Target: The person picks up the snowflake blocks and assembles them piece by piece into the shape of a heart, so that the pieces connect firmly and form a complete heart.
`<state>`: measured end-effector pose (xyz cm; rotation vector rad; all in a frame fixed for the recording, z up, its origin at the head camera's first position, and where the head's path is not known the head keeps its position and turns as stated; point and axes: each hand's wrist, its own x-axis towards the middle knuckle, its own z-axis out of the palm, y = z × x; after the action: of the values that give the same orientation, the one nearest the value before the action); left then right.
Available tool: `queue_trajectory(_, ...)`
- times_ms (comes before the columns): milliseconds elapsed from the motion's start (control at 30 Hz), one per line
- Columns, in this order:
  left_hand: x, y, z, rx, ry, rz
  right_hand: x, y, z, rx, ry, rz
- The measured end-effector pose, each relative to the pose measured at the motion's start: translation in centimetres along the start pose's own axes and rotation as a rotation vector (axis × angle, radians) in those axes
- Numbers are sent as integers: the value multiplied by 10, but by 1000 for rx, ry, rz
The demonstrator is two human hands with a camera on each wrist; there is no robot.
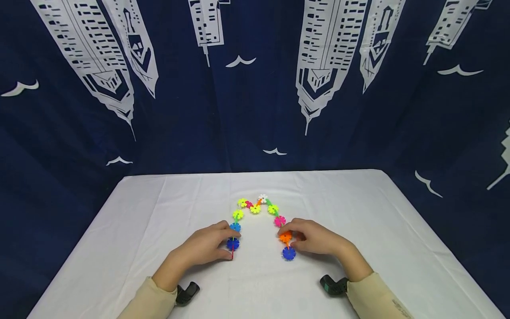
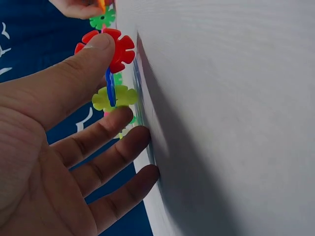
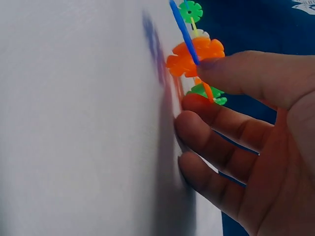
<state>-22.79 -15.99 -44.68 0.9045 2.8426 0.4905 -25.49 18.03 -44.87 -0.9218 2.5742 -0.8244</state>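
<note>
A chain of interlocking flower-shaped plastic discs forms an arch on the white table, with discs in blue, yellow, white, pink and orange. My left hand holds its left end, the thumb on a red disc and a finger reaching across near the dark blue disc. Beyond the red disc, a yellow disc shows in the left wrist view. On the other end, my right hand grips about the orange disc, thumb against it beside the last blue disc. The remaining fingers curve loosely near the cloth.
A white cloth covers the table. Behind it hangs a dark blue curtain printed with white buildings and birds. Black devices sit at both wrists, by the beige sleeves.
</note>
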Motion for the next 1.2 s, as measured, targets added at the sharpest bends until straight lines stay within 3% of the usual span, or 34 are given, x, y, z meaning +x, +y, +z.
queue_trajectory(233, 1, 1, 4, -36, 51, -23, 9, -6, 5, -13, 82, -10)
queue_trajectory(467, 0, -1, 7, -60, 63, 112, 11, -5, 11, -18, 158, -50)
queue_trajectory(700, 4, 4, 7, -83, 27, 160, 14, -4, 14, 85, 70, -172)
queue_trajectory(967, 6, 9, 12, -67, 9, 166, 7, -10, 12, 100, -117, -137)
queue_trajectory(1200, 6, 12, 13, -61, 28, 190, 8, -16, 18, 31, -99, -147)
